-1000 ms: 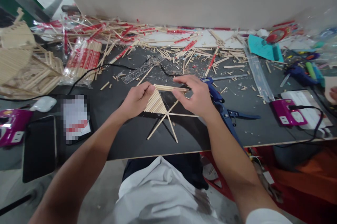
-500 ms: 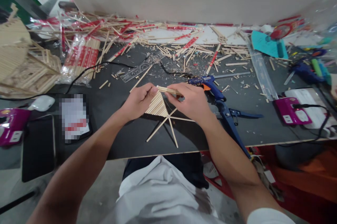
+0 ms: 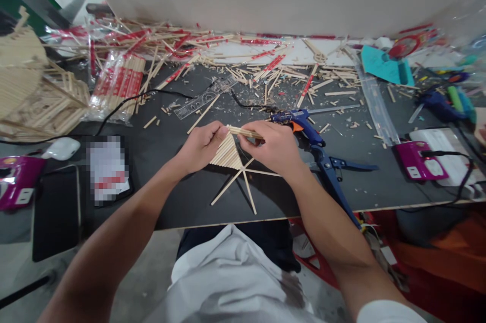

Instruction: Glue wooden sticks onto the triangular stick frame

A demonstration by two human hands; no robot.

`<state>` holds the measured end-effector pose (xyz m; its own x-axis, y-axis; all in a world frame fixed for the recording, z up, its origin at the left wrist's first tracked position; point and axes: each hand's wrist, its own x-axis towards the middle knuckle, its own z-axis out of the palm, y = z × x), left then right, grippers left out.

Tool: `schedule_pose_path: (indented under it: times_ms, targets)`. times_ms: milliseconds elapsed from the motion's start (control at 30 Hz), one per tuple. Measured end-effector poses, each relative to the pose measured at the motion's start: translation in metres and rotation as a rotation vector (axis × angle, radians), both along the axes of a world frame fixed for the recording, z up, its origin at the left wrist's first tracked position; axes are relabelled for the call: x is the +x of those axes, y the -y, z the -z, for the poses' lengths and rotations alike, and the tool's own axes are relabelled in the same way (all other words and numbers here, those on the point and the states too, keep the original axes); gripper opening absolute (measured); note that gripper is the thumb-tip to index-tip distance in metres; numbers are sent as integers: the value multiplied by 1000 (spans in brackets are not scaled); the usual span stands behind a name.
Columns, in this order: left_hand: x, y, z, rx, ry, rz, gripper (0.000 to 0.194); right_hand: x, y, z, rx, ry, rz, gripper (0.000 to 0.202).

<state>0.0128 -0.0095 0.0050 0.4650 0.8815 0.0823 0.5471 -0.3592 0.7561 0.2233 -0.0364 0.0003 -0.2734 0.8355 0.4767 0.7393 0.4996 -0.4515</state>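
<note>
A structure of wooden sticks [image 3: 228,155] lies before me: a filled triangular panel of sticks side by side, with bare sticks spreading like spokes from its lower corner. My left hand [image 3: 201,148] is closed on the panel's upper left side, thumb at its top. In my right hand [image 3: 271,145] a small bunch of wooden sticks [image 3: 243,132] is pinched, its left end touching or very near the panel's top by my left thumb. The fingers hide part of both. Just beyond my right hand rests a blue glue gun [image 3: 309,125], with blue-handled cutters [image 3: 328,163] beside it.
Loose sticks and scraps [image 3: 281,77] litter the back of the table. Packaged chopsticks [image 3: 117,82] and a larger stick construction [image 3: 45,90] stand left. A clear ruler [image 3: 205,97], black cable [image 3: 144,92], phone [image 3: 56,214] and purple power socket [image 3: 419,161] lie around.
Very little differs. My right hand and its fingers have shifted slightly around the bunch of sticks; my left hand stays in place on the panel.
</note>
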Motion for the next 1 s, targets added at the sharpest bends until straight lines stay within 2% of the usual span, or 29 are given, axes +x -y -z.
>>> schedule_pose_path:
  times_ms: [167,367,533,667,833,1000]
  targets:
    - [1,0,-1,-14,3,17,37,0,1,-2,-2,37,12,23]
    - [3,0,2,-38,6,19,36,-1,1,0,-38,59,23,23]
    - [-1,-6,4,-74,13,-14,36,10,-5,-3,-56,-33,-4,25]
    - [-10,-16,6,-84,-14,-123,33,27,-13,-8,11,-156,144,28]
    - [-21,-23,7,-222,-179,-141,29,39,-19,-8,-3,-232,262,27]
    - [-33,-25,0,-116,-394,-123,37,38,-22,0,-110,-262,196,21]
